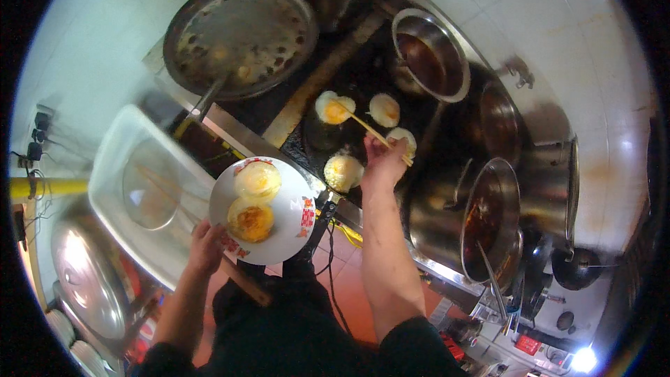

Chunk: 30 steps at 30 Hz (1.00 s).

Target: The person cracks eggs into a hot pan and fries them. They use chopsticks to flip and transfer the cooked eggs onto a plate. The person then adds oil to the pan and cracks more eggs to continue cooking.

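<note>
My left hand [205,247] grips the rim of a white plate [290,188] with red print. Two fried eggs lie on it: a pale one [258,181] and, nearer my body, a browned one [251,221]. My right hand [383,159] holds wooden chopsticks [369,128] over a dark cooking surface. Their tips reach a fried egg [335,108] with an orange yolk. Another egg [384,110] lies to its right, a third [411,141] is partly behind my right hand, and a bubbly white one [343,172] sits near the front edge.
A large round pan [246,36] stands at the back left, a steel pot of brown liquid [426,60] at the back right. On the right are tall pots and a bowl of dark red sauce [484,220] with a ladle. A white plastic tub [120,131] is at left.
</note>
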Each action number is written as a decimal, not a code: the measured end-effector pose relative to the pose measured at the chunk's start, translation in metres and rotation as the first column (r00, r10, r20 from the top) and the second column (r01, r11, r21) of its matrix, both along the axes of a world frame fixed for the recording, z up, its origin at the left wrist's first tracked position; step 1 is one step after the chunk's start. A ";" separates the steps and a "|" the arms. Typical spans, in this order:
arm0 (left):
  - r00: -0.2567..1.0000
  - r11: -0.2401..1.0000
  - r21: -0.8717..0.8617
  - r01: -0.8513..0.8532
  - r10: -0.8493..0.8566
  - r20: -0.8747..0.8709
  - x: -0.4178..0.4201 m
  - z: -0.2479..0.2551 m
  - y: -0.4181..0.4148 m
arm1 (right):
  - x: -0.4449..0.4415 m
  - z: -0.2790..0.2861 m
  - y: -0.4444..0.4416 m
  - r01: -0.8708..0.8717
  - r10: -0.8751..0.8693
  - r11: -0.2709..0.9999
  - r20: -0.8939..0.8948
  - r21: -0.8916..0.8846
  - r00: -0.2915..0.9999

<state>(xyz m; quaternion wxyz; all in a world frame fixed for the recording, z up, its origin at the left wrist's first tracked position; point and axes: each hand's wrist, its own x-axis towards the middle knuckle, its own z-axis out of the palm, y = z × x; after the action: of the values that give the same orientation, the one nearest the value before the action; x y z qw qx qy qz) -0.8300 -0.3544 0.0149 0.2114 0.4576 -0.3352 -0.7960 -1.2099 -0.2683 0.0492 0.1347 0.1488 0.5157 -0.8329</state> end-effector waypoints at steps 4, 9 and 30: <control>0.918 0.893 -0.314 0.323 -0.214 0.335 0.010 -0.014 -0.004 | 0.013 0.025 0.015 0.000 0.012 0.997 -0.143 0.083 0.990; 0.865 0.601 -0.635 0.485 -0.225 0.448 0.011 -0.043 0.002 | 0.026 0.039 0.044 -0.034 0.062 0.995 -0.308 0.095 0.949; 0.974 0.989 0.144 -0.037 0.068 -0.216 -0.014 -0.008 0.011 | 0.116 0.084 0.105 -0.463 0.570 0.802 -0.249 0.377 0.783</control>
<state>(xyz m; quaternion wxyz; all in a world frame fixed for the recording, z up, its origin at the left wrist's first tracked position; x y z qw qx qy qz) -0.8441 -0.3438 0.0065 0.2359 0.3889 -0.2410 -0.8574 -1.0941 -0.1629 0.1328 0.2423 -0.1323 0.6702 -0.6889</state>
